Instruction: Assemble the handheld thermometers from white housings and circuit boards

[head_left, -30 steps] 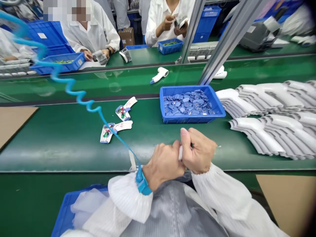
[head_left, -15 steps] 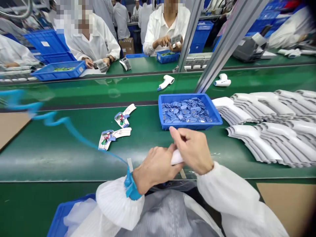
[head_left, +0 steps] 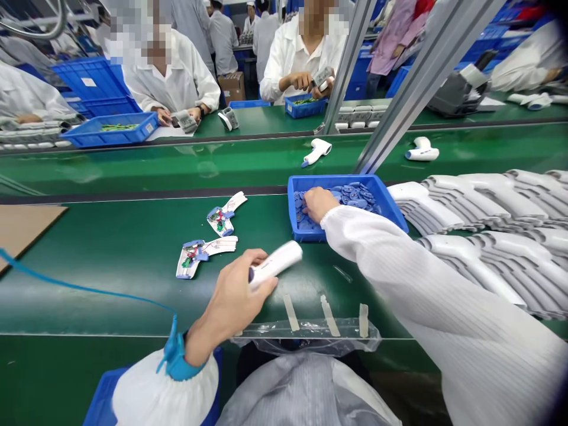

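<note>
My left hand (head_left: pixel 235 299) holds a white thermometer-shaped housing (head_left: pixel 275 265) above the green belt, with a blue strap on the wrist. My right hand (head_left: pixel 319 203) reaches into a blue plastic tray (head_left: pixel 306 235) and rests on the small blue parts (head_left: pixel 357 198) heaped inside. The hand hides part of the heap, and I cannot tell whether its fingers have hold of a part. Two opened white housings with circuit boards (head_left: pixel 222 213) (head_left: pixel 204 257) lie on the belt to the left of the tray.
Stacks of white housings (head_left: pixel 479 228) fill the belt right of the tray. A coiled blue cord (head_left: pixel 80 289) runs from my wrist strap. Tape strips and clear plastic (head_left: pixel 306 334) hang at the near edge. Co-workers sit across a second belt.
My hands have parted. The right hand has gone from the white housing into the tray, and the left hand alone now holds the housing, further left.
</note>
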A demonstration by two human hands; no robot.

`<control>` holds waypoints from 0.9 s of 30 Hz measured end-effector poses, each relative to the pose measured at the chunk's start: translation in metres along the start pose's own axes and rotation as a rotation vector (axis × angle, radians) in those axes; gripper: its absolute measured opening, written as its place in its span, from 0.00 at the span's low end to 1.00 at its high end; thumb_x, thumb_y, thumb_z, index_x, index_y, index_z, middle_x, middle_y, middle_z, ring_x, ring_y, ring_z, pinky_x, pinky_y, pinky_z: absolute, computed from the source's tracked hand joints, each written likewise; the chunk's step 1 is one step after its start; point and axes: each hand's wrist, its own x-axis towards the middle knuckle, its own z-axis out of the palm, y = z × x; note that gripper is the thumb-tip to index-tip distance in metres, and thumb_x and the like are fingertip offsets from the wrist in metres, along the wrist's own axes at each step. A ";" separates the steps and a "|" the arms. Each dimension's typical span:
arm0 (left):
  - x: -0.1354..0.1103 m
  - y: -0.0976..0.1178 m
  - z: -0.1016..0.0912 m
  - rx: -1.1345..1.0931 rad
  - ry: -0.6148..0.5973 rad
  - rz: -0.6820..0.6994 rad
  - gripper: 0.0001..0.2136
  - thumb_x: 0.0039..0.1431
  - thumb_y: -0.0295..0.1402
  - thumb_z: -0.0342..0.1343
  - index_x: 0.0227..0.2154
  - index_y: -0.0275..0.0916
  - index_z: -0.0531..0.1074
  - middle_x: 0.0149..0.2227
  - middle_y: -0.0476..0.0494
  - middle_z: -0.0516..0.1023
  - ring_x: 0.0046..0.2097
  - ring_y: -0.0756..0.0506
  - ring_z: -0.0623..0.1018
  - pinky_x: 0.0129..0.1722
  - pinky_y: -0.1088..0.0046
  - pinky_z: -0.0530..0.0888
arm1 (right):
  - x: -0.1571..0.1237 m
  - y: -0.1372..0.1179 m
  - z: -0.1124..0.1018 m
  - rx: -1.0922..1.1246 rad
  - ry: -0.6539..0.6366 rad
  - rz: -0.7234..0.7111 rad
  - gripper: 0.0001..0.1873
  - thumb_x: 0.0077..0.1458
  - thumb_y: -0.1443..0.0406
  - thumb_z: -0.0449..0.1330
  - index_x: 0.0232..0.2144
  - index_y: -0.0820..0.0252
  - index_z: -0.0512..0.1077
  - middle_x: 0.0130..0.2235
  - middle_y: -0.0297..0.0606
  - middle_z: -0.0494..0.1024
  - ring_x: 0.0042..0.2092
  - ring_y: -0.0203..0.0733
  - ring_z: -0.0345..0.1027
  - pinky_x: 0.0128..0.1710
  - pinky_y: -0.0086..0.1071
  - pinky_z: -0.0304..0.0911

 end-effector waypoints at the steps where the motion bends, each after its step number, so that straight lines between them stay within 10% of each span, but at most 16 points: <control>1: 0.000 -0.002 0.000 -0.177 -0.005 -0.061 0.14 0.62 0.39 0.58 0.47 0.39 0.69 0.41 0.45 0.75 0.41 0.43 0.74 0.40 0.67 0.70 | -0.005 0.000 -0.005 0.025 0.011 -0.015 0.05 0.57 0.68 0.65 0.38 0.63 0.77 0.44 0.43 0.79 0.47 0.45 0.73 0.50 0.42 0.67; 6: 0.002 0.004 0.005 -0.651 -0.110 -0.062 0.14 0.65 0.45 0.54 0.40 0.37 0.67 0.37 0.45 0.73 0.37 0.47 0.72 0.37 0.71 0.68 | -0.062 0.008 -0.033 0.275 0.019 -0.106 0.12 0.61 0.70 0.58 0.44 0.57 0.79 0.35 0.37 0.80 0.39 0.42 0.76 0.44 0.38 0.69; 14: 0.007 0.035 0.015 -0.080 -0.058 0.095 0.06 0.65 0.35 0.54 0.42 0.41 0.66 0.38 0.46 0.74 0.36 0.44 0.72 0.35 0.70 0.65 | -0.158 -0.017 -0.020 1.258 -0.083 -0.033 0.23 0.56 0.49 0.65 0.47 0.58 0.75 0.26 0.32 0.74 0.28 0.36 0.69 0.33 0.34 0.71; 20: 0.006 0.036 0.012 -0.036 -0.141 0.106 0.06 0.67 0.36 0.53 0.41 0.41 0.64 0.35 0.47 0.74 0.34 0.45 0.72 0.32 0.71 0.62 | -0.178 -0.023 0.001 1.146 0.087 0.002 0.18 0.56 0.51 0.66 0.41 0.58 0.79 0.29 0.35 0.77 0.27 0.35 0.67 0.27 0.31 0.67; 27: 0.005 0.037 0.007 0.130 -0.216 0.276 0.12 0.73 0.44 0.42 0.45 0.42 0.64 0.37 0.49 0.76 0.35 0.44 0.72 0.36 0.68 0.62 | -0.184 -0.017 -0.008 0.730 0.151 -0.316 0.14 0.65 0.60 0.58 0.51 0.53 0.74 0.43 0.37 0.77 0.40 0.37 0.72 0.38 0.29 0.70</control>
